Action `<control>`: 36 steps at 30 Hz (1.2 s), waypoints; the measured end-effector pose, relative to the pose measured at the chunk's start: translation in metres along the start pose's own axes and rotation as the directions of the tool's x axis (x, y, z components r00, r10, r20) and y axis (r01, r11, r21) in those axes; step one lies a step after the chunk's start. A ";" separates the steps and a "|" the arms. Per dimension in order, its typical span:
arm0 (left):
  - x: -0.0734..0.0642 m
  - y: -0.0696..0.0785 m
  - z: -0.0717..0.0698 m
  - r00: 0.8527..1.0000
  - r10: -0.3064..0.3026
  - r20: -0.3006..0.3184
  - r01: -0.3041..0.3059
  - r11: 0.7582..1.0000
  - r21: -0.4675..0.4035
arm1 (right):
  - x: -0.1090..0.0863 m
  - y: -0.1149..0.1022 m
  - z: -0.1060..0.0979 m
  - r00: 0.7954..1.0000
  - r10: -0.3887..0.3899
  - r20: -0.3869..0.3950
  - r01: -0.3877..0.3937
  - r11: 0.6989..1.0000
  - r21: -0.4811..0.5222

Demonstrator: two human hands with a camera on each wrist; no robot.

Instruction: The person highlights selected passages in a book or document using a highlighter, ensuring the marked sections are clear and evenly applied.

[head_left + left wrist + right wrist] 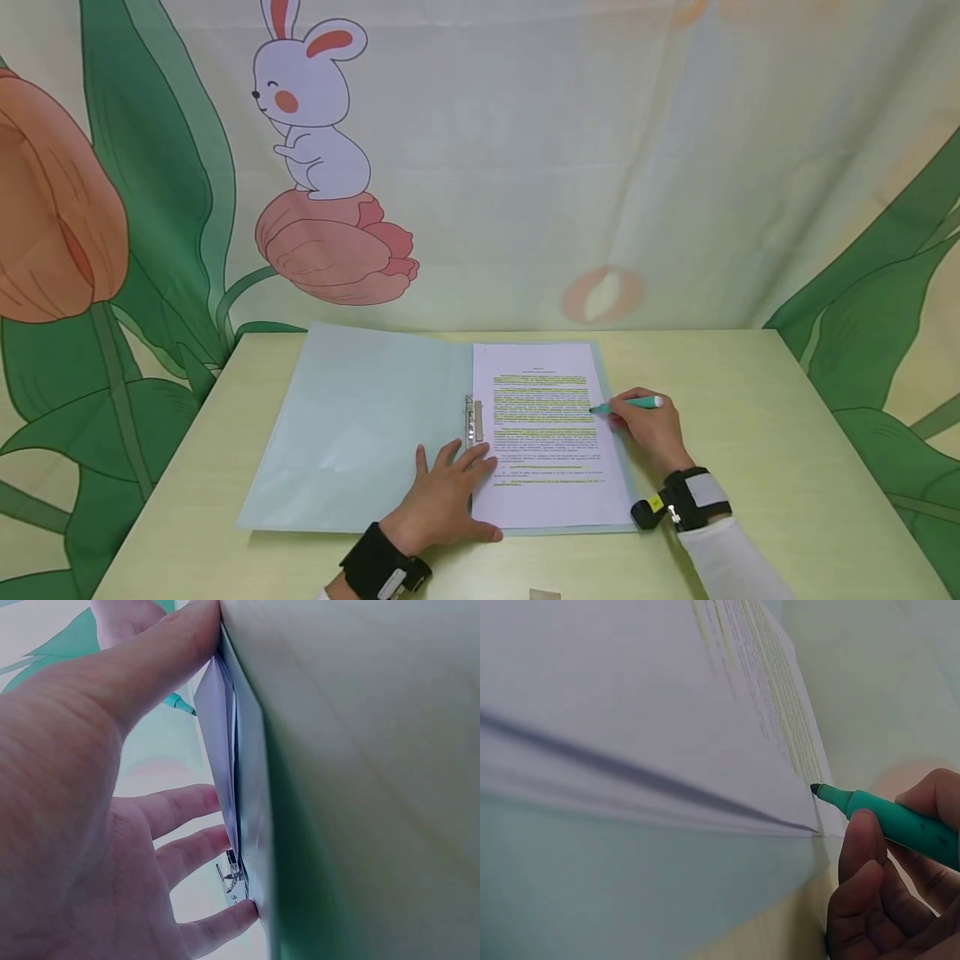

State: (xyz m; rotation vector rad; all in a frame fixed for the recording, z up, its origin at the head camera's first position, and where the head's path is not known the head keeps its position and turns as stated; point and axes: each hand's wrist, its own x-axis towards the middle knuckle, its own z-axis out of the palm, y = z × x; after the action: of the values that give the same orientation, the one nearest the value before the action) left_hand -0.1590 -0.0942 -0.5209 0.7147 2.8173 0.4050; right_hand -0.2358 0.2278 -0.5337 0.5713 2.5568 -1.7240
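A light blue folder (367,433) lies spread on the table, with a stack of printed pages (555,508) on its right side. Many printed lines carry yellow-green highlighting. My right hand (654,429) pinches a green highlighter (907,825) between thumb and fingers. In the right wrist view its dark tip (816,789) is at the text near the page's right margin; whether it touches cannot be told. My left hand (442,504) rests with spread fingers across the folder's spine and the page's lower left. Its thumb lies by the bottom edge. A metal clip (471,419) sits just above those fingers.
The pale wooden table (750,400) extends around the folder. Behind it hangs a cloth (510,167) printed with a rabbit, tulips and leaves. A small brownish piece (544,594) shows at the bottom of the head view.
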 end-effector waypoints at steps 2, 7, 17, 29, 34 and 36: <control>0.000 0.000 0.000 1.000 -0.001 0.001 0.001 1.000 -0.001 | 0.000 0.000 0.000 1.000 0.001 -0.002 -0.001 1.000 0.001; 0.000 -0.001 0.000 1.000 0.003 -0.001 -0.003 1.000 -0.003 | 0.000 -0.001 0.000 1.000 0.006 -0.007 -0.006 1.000 0.010; 0.000 -0.001 -0.001 1.000 -0.004 0.000 0.004 1.000 -0.005 | 0.001 -0.002 -0.005 1.000 0.006 -0.025 -0.003 0.993 0.118; -0.001 -0.001 -0.001 1.000 -0.002 -0.002 0.002 1.000 -0.009 | -0.010 -0.034 0.009 0.997 -0.077 0.014 0.075 0.990 0.117; -0.002 -0.001 -0.001 1.000 0.003 -0.005 -0.003 1.000 -0.012 | -0.017 -0.046 0.024 0.993 -0.112 0.029 0.108 0.988 0.113; -0.002 -0.001 -0.001 1.000 0.004 -0.005 -0.004 1.000 -0.013 | -0.019 -0.050 0.031 0.993 -0.112 0.040 0.108 0.989 0.100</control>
State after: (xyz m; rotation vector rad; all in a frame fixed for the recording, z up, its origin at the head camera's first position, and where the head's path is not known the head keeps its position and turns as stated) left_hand -0.1582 -0.0960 -0.5202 0.7175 2.8158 0.4268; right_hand -0.2389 0.1782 -0.4970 0.3948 2.5299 -1.8823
